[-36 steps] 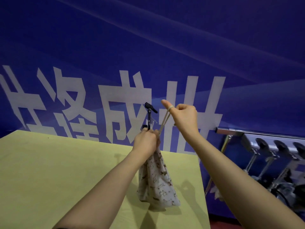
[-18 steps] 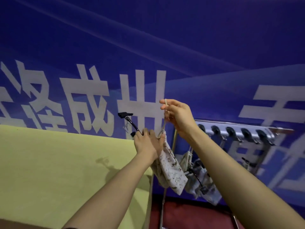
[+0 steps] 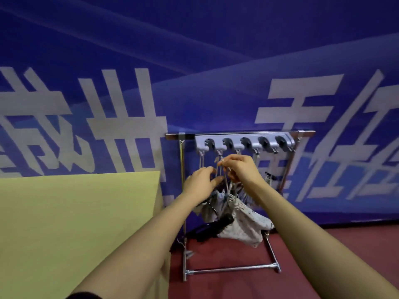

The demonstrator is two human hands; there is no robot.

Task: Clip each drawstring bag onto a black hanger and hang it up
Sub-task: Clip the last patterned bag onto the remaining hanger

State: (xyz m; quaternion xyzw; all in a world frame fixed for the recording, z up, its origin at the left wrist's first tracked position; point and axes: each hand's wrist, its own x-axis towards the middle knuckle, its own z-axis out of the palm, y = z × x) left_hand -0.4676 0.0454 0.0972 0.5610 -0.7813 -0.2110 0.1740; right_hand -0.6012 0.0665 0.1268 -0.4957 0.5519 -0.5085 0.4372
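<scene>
A deep blue wall banner with large white characters point(image 3: 129, 117) fills the space behind both hands. To the left of the left hand lies a pale yellow-green flat tabletop point(image 3: 75, 223), and below the hands a dark red floor point(image 3: 237, 285) shows. Directly behind the hands stands a silver metal-tube rack point(image 3: 233, 270), and just above them sits its grey hook bar with five round black holders point(image 3: 244, 143). Below the hands hangs a white printed-cloth drawstring bag point(image 3: 244, 225) beside a black plastic hanger point(image 3: 216, 228); blur hides whether it is clipped. The right hand point(image 3: 241, 171) has curled fingers pinching the pale cord point(image 3: 225, 182) of the bag. The left hand point(image 3: 200, 186) reaches the cords with bent fingers; its hold cannot be made out.
</scene>
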